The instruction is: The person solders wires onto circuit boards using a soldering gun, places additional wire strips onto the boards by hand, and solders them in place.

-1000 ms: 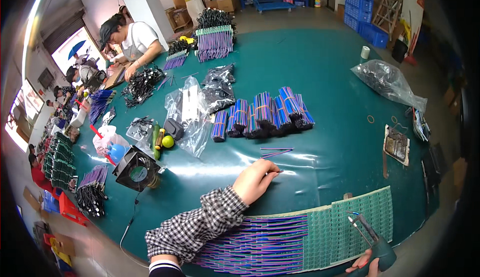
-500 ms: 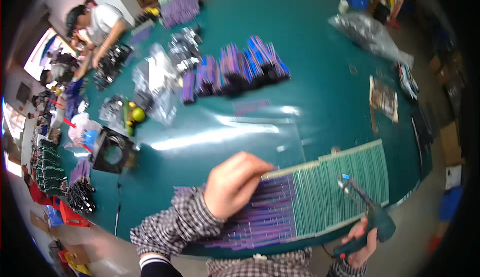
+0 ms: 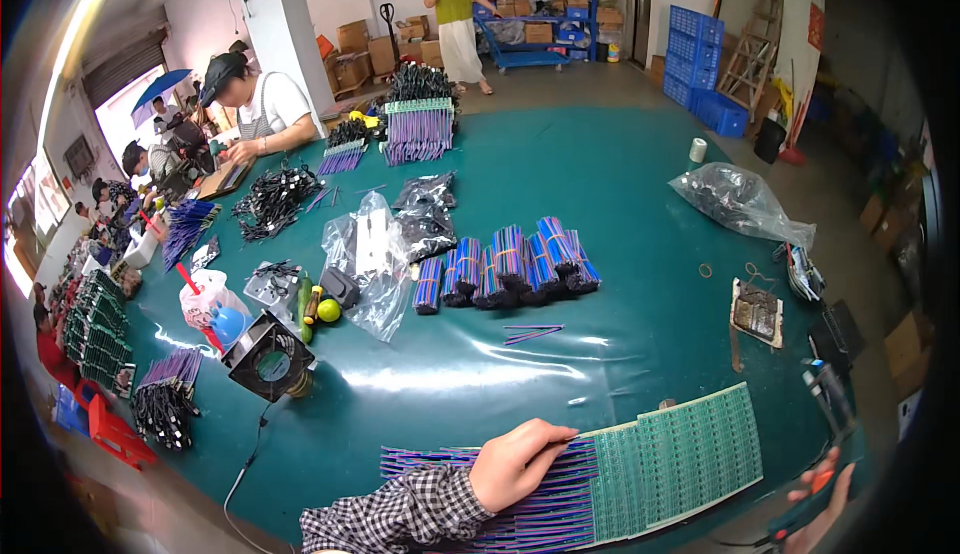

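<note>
My left hand [image 3: 522, 462] rests over a row of purple and blue wires [image 3: 540, 524], its thumb and fingers pinched at the far left corner of the boards. Whatever sits between those fingertips is too small to make out. The wires run up to green circuit board panels [image 3: 690, 454], which lie side by side at the table's near edge. Off to the right of the panels, my right hand [image 3: 825, 504] grips a dark green soldering gun [image 3: 838, 489] with a red trigger. Its metal tip points up and away from the boards.
Bundled wires [image 3: 510, 264] stand mid-table, with a few loose wires [image 3: 533, 334] nearer. A small black fan [image 3: 270, 359] trails a cord at left. Clear plastic bags [image 3: 745, 204], a stained pad [image 3: 757, 312] and a white spool [image 3: 697, 150] lie to the right. A co-worker [image 3: 260, 114] sits at far left.
The view has tilted up, showing more of the room. My right hand has carried the soldering gun from over the panels to their right. My left hand stays at the panels' far left corner.
</note>
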### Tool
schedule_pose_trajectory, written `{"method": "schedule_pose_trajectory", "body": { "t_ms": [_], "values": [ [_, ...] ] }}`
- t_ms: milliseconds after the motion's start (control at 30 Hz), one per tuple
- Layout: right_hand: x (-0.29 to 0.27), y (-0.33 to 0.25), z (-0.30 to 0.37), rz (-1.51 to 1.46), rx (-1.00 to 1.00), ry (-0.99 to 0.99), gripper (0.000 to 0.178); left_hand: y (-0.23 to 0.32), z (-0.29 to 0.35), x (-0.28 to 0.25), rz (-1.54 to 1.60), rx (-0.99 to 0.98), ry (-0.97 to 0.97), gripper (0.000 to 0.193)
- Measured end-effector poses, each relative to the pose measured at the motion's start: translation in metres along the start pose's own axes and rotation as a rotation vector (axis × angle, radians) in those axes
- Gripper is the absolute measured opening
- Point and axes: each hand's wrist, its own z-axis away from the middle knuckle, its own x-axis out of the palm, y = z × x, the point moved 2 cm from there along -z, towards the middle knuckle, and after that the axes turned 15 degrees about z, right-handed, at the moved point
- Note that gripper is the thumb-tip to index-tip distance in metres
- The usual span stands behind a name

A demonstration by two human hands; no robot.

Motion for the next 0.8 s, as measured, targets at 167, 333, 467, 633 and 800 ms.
{"method": "schedule_pose_trajectory", "body": {
  "t_ms": [167,333,467,633,800],
  "values": [
    [-0.050,-0.047,-0.053,0.074,-0.214,0.162,0.039,0.002,-0.005,-0.002,0.024,0.017,-0.015,0.023],
    [-0.065,-0.091,-0.058,0.136,-0.285,0.227,0.040,0.010,-0.001,-0.007,0.082,0.047,0.002,0.021],
    [-0.056,-0.076,-0.057,0.069,-0.335,0.097,0.039,0.014,0.003,-0.017,0.032,0.078,0.019,0.021],
    [-0.020,-0.025,-0.029,-0.166,-0.146,-0.128,0.040,0.033,0.012,-0.043,-0.025,0.016,0.093,0.022],
    [0.036,0.056,-0.011,-0.514,0.210,-0.324,0.044,0.033,0.031,-0.042,0.339,-0.337,0.193,0.028]
  ]
}}
